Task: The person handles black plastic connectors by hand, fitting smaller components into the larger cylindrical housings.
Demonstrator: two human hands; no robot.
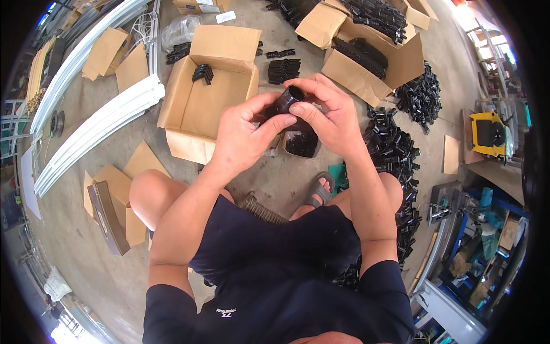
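Between my two hands is a short black plastic tube fitting (290,96), its round open end tilted up. My left hand (243,129) grips it from the left, thumb along the near side. My right hand (327,109) curls round it from the right, its thumb pressed near the open end. Just below the fitting stands a small open box (302,155) with small dark contents I cannot make out. An open cardboard carton (183,100) lies beyond my left hand, with a few stacked black parts (201,73) inside. Past my fingertips, a row of black parts (283,71) rests on the floor.
A long heap of black fittings (392,149) runs along my right side. Cartons of black parts (366,77) stand at the far right. White metal profiles (103,129) and cardboard pieces (117,189) lie on the left. A yellow-and-black device (488,136) sits on the right.
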